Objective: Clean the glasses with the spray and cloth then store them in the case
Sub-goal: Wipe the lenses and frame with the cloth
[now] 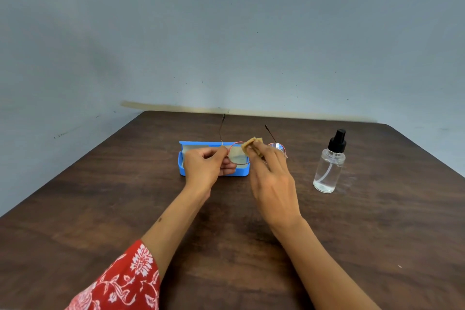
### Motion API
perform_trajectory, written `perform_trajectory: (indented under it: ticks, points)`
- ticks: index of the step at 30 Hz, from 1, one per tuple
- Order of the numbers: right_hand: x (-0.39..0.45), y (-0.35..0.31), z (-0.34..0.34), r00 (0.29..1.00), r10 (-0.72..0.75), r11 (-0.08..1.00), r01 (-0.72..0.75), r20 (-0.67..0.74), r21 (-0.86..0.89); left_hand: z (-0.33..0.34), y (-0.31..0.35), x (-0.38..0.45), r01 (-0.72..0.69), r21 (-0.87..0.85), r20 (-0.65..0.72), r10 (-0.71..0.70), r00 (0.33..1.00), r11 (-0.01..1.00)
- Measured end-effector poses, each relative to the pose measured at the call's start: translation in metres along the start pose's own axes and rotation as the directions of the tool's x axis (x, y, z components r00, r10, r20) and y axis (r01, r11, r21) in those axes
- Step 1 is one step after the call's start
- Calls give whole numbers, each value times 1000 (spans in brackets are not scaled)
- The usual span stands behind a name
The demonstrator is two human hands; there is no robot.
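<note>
My left hand point(205, 167) pinches the left hinge of thin round-rimmed glasses point(237, 155), held above the table with the temple arms pointing away from me. My right hand point(270, 175) presses a small folded tan cloth point(251, 144) against the frame between the two lenses. The right lens point(276, 147) shows past my fingers. Behind the glasses lies an open blue case point(181, 166) with a pale lining, partly hidden by my left hand. A clear spray bottle point(328, 167) with a black nozzle stands upright to the right, apart from both hands.
The dark wooden table point(125, 209) runs up to a pale grey-blue wall point(226, 33) at its far edge. A red patterned sleeve point(120, 282) covers my left arm at the bottom left.
</note>
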State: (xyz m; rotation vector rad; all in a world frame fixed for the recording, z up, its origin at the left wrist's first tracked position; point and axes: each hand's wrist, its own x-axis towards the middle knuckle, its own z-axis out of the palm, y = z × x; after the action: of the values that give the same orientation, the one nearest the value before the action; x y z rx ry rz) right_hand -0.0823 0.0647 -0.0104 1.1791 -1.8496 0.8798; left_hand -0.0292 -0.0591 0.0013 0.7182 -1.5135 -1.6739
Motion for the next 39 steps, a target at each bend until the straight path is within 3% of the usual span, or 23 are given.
perform_trajectory:
  ticks: [5,11,17,22,27,33,39]
  points:
    - [-4,-7,3,986,-139,990,135,88,46,1,0,-1,-30,2,-2,30,1000,1000]
    - [-3,1,0,1000,19,1000,-19,7,16,0,1,1,3,-24,-6,-3,1000,1000]
    - [-5,-5,4,989,-114,992,108,91,67,0,2,1,-14,-14,-3,14,1000,1000]
    - [-1,-2,4,1000,11,1000,-10,-16,23,1,2,3,2,-23,4,-2,1000,1000]
    - [-3,-9,11,995,-86,995,83,51,60,2,1,1,9,0,23,-9,1000,1000]
    - [-2,1,5,999,36,997,-37,26,63,-1,5,3,39,-41,4,-39,999,998]
    - [-4,-5,8,997,-62,994,57,54,94,0,5,3,20,-22,-12,-20,1000,1000]
